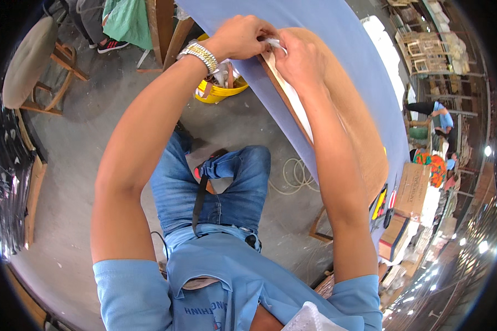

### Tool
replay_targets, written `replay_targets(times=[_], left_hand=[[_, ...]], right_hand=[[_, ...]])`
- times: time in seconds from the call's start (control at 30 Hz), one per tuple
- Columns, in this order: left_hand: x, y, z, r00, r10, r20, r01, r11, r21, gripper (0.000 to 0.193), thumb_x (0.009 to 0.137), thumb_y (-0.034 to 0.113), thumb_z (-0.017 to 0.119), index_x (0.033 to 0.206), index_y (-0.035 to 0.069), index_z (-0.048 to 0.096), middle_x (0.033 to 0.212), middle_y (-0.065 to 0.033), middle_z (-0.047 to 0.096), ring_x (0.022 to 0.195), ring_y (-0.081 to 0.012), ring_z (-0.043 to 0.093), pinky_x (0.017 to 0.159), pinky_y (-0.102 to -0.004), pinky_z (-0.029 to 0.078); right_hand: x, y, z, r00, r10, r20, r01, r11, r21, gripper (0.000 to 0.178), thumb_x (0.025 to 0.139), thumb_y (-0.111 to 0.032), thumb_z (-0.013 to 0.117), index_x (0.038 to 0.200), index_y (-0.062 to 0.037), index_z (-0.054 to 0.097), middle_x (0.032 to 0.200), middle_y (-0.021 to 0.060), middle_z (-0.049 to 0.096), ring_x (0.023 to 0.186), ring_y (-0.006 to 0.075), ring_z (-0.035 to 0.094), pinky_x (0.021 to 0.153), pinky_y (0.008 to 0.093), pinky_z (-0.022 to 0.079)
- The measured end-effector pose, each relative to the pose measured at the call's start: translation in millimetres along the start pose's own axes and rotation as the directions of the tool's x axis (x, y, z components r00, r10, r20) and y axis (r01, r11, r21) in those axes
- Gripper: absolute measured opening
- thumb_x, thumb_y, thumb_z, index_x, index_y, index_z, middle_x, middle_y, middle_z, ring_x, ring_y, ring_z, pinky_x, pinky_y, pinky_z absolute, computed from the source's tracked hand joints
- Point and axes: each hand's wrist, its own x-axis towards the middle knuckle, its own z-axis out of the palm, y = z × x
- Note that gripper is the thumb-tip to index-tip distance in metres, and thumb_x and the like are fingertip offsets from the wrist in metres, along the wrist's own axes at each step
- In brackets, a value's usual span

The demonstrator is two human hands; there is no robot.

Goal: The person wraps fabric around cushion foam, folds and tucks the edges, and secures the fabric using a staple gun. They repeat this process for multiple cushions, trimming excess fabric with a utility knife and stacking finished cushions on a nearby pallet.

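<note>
My left hand (238,36), with a metal watch on its wrist, and my right hand (299,58) meet at the near corner of a rounded brown wooden panel (359,121) lying on a blue-covered table (337,27). Both hands pinch a small white piece (273,43) at the panel's corner, the fingers closed on it. A white layer runs along the panel's near edge (298,105). What the white piece is exactly I cannot tell.
A yellow bucket (218,91) stands on the concrete floor under my left wrist. A coiled pale cord (298,175) lies by the table. A padded stool (30,60) is at far left. Boxes and small tools (411,190) sit at the table's right end. Other people sit at upper left and far right.
</note>
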Motion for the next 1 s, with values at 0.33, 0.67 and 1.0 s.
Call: replay_targets(times=[0.33,0.67,1.0], left_hand=[[-3,-9,-2,0.999,-0.006,-0.038,0.005,1.000,-0.020,0.041,0.081,0.018,0.075,0.121,0.007,0.075,0.107,-0.0190,0.077,0.099,-0.0349,0.074,0.091,-0.0411,0.057],[-3,4,7,1.000,0.014,0.018,-0.011,0.989,-0.148,0.034,0.084,0.019,0.072,0.113,0.001,0.074,0.100,-0.0199,0.076,0.093,-0.0296,0.075,0.082,-0.0398,0.056],[6,-29,10,0.992,0.080,0.097,-0.065,0.988,-0.143,0.042,0.089,-0.006,0.065,0.131,-0.012,0.062,0.125,-0.0229,0.070,0.118,-0.0259,0.068,0.104,-0.0364,0.052]], right_hand=[[2,-12,-5,0.999,0.027,0.030,-0.026,0.999,-0.028,0.016,0.086,-0.018,0.070,0.102,-0.0138,0.069,0.086,0.0146,0.074,0.083,0.0396,0.072,0.071,0.0541,0.054],[1,1,16,0.996,0.004,0.084,-0.013,0.994,0.109,0.032,0.078,-0.018,0.069,0.110,-0.0131,0.075,0.092,0.0198,0.074,0.087,0.0394,0.071,0.074,0.0513,0.056],[-127,78,-128,0.999,0.052,-0.011,-0.038,0.839,0.542,0.042,0.092,-0.031,0.071,0.128,-0.0099,0.067,0.123,0.0154,0.071,0.115,0.0340,0.065,0.102,0.0460,0.050]])
